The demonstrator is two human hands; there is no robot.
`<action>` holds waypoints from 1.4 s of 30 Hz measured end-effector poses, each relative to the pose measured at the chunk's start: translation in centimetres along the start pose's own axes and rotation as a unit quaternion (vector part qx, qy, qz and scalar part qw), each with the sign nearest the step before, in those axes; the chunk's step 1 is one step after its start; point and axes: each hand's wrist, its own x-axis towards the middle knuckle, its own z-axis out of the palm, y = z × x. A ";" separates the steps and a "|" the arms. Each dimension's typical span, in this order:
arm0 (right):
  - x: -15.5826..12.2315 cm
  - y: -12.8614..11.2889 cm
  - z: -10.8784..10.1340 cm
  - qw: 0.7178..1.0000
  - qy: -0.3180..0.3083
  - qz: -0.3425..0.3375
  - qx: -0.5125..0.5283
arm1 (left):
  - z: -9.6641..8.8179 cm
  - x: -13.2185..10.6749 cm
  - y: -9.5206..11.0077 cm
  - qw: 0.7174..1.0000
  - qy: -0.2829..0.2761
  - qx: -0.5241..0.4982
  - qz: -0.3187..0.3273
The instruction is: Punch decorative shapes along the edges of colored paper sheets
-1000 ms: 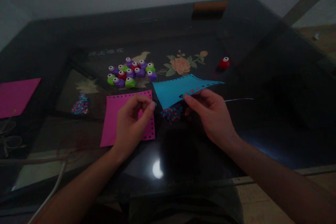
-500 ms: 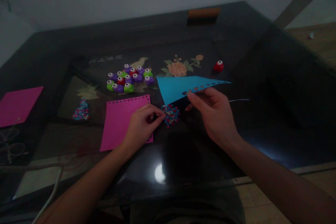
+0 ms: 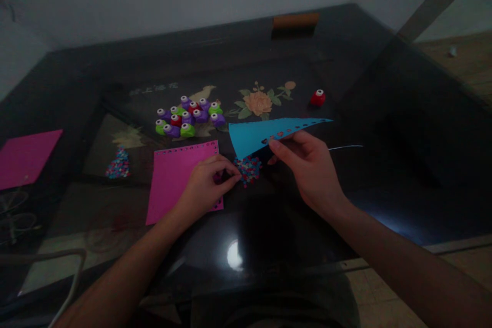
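Confetti in mixed colours (image 3: 250, 168) now meets your left hand (image 3: 205, 180), grip together, contents unclear, while your right hand (image 3: 313, 171) clamps hole-punched blue paper (image 3: 255, 135).

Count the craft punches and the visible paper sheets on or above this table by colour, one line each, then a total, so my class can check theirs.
Purple punches: 7
Green punches: 4
Red punches, including the lone one: 3
Pink sheets: 2
Blue sheet, in the right hand: 1
Total: 17
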 end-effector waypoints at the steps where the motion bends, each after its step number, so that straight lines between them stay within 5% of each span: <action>1: 0.0 0.0 0.0 1.000 -0.001 0.000 -0.003 | 0.1 0.0 0.1 1.000 0.005 0.001 -0.002; 23: 0.8 0.7 -0.3 1.000 0.012 -0.017 -0.014 | 0.3 0.3 -0.4 0.997 0.054 0.052 0.000; 32: 0.7 0.3 -0.2 0.999 -0.009 -0.042 -0.013 | -0.1 0.3 0.7 0.989 0.099 -0.114 -0.004; 34: 0.3 0.2 -0.1 0.998 -0.030 -0.044 -0.013 | 0.0 0.4 0.8 0.964 0.099 -0.241 -0.048; 38: -0.4 0.3 0.2 0.990 -0.131 -0.033 -0.033 | 0.3 0.5 1.2 0.851 0.097 -0.499 -0.127; 42: -0.7 0.6 0.5 0.979 -0.194 -0.005 -0.063 | 0.0 0.3 1.7 0.799 0.129 -0.567 -0.156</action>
